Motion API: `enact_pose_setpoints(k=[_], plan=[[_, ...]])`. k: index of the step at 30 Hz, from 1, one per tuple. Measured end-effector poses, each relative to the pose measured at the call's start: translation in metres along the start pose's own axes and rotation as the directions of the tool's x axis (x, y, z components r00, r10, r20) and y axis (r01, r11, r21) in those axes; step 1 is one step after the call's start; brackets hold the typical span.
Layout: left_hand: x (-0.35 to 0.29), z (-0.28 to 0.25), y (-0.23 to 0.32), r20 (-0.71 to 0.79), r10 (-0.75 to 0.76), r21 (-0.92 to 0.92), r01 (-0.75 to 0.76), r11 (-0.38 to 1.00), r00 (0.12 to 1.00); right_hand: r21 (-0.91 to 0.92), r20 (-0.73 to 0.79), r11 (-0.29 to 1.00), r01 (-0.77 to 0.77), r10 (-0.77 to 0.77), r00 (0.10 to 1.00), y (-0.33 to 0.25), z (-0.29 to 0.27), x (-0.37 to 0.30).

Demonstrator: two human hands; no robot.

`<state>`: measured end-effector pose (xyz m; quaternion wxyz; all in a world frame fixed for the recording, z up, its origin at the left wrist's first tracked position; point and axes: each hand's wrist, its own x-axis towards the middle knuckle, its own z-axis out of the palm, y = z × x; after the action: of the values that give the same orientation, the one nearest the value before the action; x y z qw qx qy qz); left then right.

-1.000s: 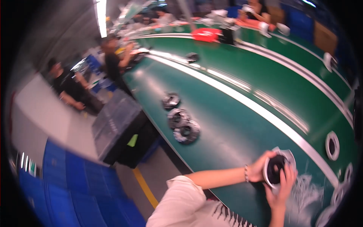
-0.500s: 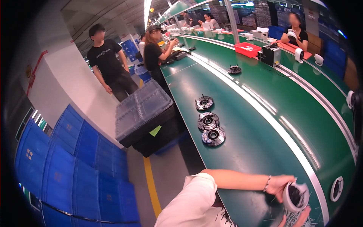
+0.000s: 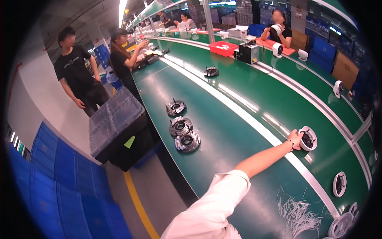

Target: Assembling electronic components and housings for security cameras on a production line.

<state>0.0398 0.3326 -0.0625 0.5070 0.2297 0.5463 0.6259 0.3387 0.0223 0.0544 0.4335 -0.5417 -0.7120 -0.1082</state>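
My left arm reaches out across the green bench past the pale rail. At its end, my left hand (image 3: 294,140) is closed on the near rim of a white ring-shaped housing (image 3: 314,143) with a dark inner part, over the green conveyor surface. A second white housing with a dark inside (image 3: 339,184) sits nearer to me on that surface. A loose pile of thin white strips (image 3: 300,217) lies on the bench below my arm. White plastic rings (image 3: 340,225) are at the lower right. My right hand is out of the picture.
Several round black assemblies (image 3: 187,141) are lined up on the bench left of my arm; another black one (image 3: 211,71) sits farther off on the conveyor. A lidded black crate (image 3: 115,119) stands left, near blue bins (image 3: 59,171). Co-workers stand or sit beyond.
My left hand has carried the white housing away from the strips, outward onto the conveyor side. My right hand has left the picture. The view has swung to the right.
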Motion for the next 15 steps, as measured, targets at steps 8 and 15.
enact_pose_setpoints(k=[8,15], plan=[[-0.193,-0.146,0.107,0.237,0.774,0.828,-0.539,0.155,0.588,0.243,0.048,0.969,0.046,-0.059,0.997,-0.009,0.030,0.017],[-0.307,-0.323,0.094,-0.041,0.790,0.986,0.155,-0.069,0.612,0.414,0.142,0.908,0.064,-0.134,0.981,-0.010,0.055,0.011]])
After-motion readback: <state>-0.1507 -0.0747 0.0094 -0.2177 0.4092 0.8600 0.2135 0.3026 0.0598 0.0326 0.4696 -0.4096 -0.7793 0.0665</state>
